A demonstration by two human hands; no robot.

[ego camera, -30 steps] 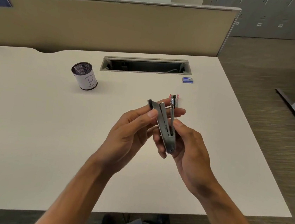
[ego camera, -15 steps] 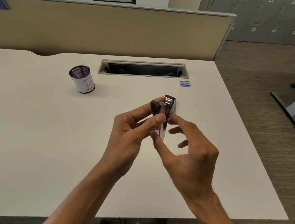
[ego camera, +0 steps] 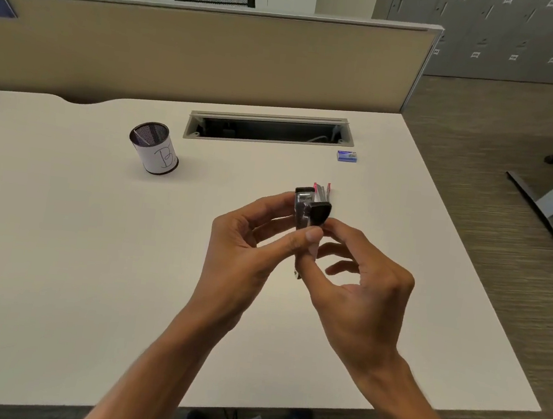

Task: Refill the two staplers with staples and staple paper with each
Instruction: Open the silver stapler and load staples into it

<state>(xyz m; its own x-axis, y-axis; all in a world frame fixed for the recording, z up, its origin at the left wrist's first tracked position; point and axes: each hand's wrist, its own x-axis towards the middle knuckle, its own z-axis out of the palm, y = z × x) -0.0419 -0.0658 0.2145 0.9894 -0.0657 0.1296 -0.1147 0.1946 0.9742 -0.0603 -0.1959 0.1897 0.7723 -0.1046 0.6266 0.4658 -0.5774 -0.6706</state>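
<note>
Stapler [ego camera: 309,209] upright above desk, pinched between left hand [ego camera: 247,244] and right hand [ego camera: 359,287].

The stapler [ego camera: 306,209] looks like shiny bare metal with glossy black plastic caps. The desk [ego camera: 73,255] is smooth and matt, pale laminate perhaps. The pen cup [ego camera: 154,148] is dark wire mesh wrapped in white paper. The divider [ego camera: 199,59] looks cloth-covered, with a metal rim
</note>
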